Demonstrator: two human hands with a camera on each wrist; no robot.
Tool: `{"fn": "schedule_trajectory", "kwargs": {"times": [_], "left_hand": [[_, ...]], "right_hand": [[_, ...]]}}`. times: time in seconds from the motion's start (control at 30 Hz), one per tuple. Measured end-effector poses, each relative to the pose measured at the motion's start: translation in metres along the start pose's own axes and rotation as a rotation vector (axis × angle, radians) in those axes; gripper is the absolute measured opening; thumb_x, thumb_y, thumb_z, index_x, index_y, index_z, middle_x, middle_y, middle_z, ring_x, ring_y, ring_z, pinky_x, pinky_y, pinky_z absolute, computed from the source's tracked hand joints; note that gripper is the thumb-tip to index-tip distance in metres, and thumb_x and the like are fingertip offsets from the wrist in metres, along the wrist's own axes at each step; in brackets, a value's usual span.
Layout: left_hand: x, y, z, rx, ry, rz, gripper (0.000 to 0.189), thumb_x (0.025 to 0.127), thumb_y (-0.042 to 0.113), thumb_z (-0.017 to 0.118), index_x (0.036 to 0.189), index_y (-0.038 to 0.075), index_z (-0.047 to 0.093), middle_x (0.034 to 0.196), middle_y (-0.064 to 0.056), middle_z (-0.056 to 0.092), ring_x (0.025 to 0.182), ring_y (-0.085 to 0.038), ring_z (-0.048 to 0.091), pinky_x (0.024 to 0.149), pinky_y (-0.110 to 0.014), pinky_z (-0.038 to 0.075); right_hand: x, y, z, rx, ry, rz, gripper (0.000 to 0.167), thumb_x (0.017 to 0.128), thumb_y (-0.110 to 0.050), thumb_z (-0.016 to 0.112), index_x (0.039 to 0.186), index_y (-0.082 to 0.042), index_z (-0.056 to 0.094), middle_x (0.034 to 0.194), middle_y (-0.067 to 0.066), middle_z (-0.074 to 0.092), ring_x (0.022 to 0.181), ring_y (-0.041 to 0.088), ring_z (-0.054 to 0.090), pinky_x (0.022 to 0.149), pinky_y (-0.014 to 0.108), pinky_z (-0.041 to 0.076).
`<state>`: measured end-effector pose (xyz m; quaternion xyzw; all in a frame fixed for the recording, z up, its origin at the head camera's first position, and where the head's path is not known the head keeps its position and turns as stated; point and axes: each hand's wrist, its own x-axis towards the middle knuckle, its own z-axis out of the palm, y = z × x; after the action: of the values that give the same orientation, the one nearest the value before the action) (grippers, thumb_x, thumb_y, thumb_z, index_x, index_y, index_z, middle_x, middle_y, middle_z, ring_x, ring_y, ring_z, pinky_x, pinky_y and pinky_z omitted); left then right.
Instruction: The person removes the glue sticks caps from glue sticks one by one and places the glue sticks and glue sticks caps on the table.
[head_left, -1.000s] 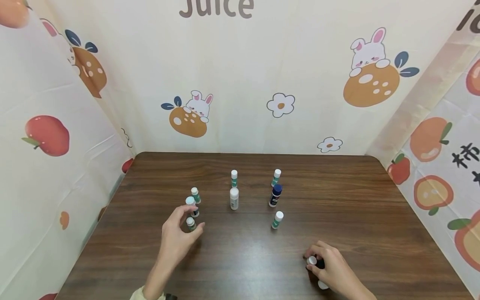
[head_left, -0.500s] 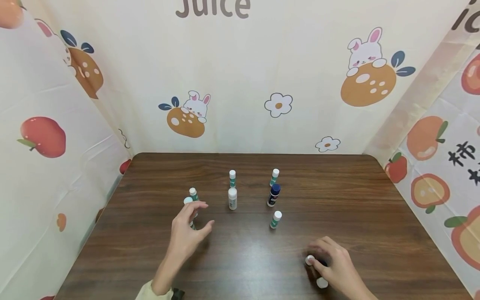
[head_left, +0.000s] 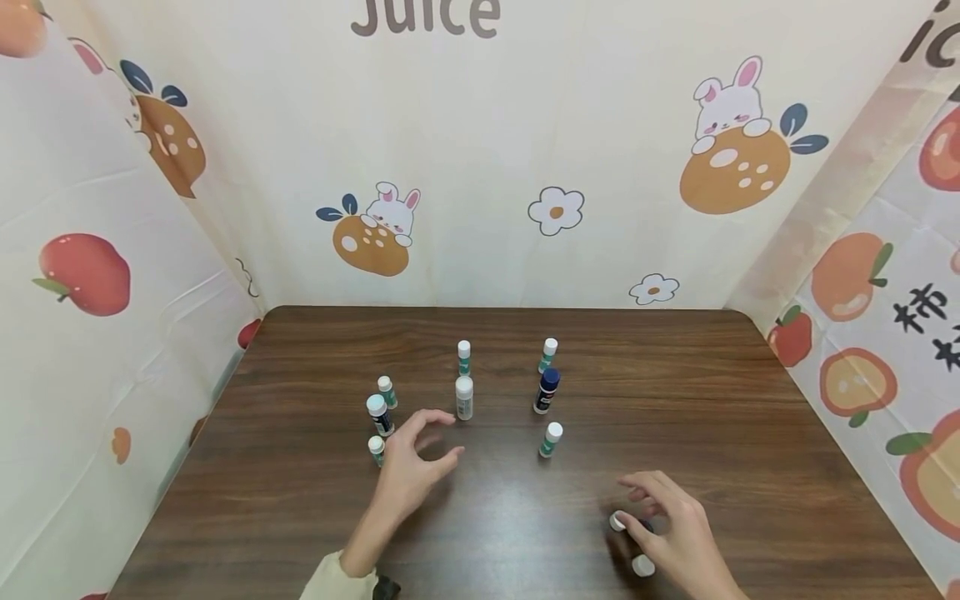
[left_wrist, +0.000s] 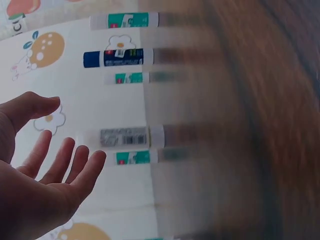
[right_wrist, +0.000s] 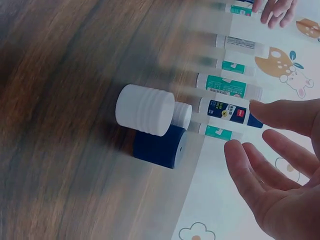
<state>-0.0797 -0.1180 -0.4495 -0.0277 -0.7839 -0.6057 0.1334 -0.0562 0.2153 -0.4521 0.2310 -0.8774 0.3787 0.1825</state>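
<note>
Just above the centre of your table (head_left: 480, 533), the white stick (head_left: 464, 400) stands upright, a smooth cylinder with a grey printed label and barcode. At the lower right sit three squat cylinders: the white ridged cylinder (right_wrist: 145, 110), the small white cylinder (right_wrist: 182, 116), also ridged, and the smooth-sided dark blue cylinder (right_wrist: 159, 145).

Your left hand (head_left: 411, 468) has its grip wide, thumb and index finger bowed apart with nothing between them; the fingertips are just left of the white stick, and you can't tell whether they touch it. Your right hand (head_left: 671, 529) has a loose, parted grip near the squat cylinders, holding none of them.

Farther out, the dark blue stick (head_left: 547, 392) stands right of centre, with a green-labelled stick (head_left: 551, 439) nearer you. Left of centre, the dark-labelled stick (head_left: 380, 414) leans slightly. Your table has streaked brown wood grain; behind it hangs creased, fruit-and-rabbit-printed cloth (head_left: 465, 125).
</note>
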Motion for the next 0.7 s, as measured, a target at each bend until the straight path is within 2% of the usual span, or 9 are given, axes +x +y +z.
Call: {"fn": "schedule_trajectory", "kwargs": {"times": [0.1, 0.23, 0.47, 0.7], "left_hand": [[0.001, -0.003, 0.007, -0.027, -0.034, -0.028, 0.036, 0.07, -0.005, 0.077, 0.101, 0.01, 0.064, 0.106, -0.01, 0.064, 0.104, -0.017, 0.059, 0.088, -0.04, 0.051], [0.003, -0.006, 0.016, -0.078, -0.077, -0.025, 0.034, 0.072, -0.005, 0.075, 0.102, 0.006, 0.063, 0.106, -0.016, 0.063, 0.104, -0.024, 0.059, 0.086, -0.043, 0.052], [0.006, -0.006, 0.03, -0.109, -0.124, -0.085, 0.034, 0.073, -0.005, 0.075, 0.101, 0.009, 0.063, 0.108, -0.012, 0.062, 0.105, -0.028, 0.058, 0.086, -0.039, 0.053], [0.007, 0.02, 0.035, -0.138, -0.193, -0.115, 0.029, 0.075, -0.006, 0.072, 0.102, 0.001, 0.062, 0.108, -0.021, 0.06, 0.105, -0.036, 0.057, 0.086, -0.045, 0.051]], "right_hand": [[0.0, -0.002, 0.0, 0.014, -0.001, 0.021, 0.056, 0.056, 0.009, 0.084, 0.103, -0.014, 0.066, 0.094, -0.009, 0.061, 0.076, 0.01, 0.06, 0.06, 0.015, 0.051], [0.0, -0.005, -0.001, 0.026, -0.008, 0.039, 0.057, 0.058, 0.01, 0.083, 0.105, -0.015, 0.065, 0.096, -0.009, 0.06, 0.077, 0.01, 0.061, 0.059, 0.018, 0.053], [0.001, -0.008, -0.001, 0.036, -0.014, 0.03, 0.057, 0.059, 0.01, 0.083, 0.106, -0.016, 0.064, 0.097, -0.008, 0.06, 0.078, 0.008, 0.06, 0.06, 0.017, 0.053], [0.005, -0.009, -0.003, 0.083, -0.008, -0.002, 0.056, 0.058, 0.013, 0.081, 0.105, -0.013, 0.064, 0.098, -0.004, 0.06, 0.081, 0.004, 0.059, 0.061, 0.017, 0.053]]}}
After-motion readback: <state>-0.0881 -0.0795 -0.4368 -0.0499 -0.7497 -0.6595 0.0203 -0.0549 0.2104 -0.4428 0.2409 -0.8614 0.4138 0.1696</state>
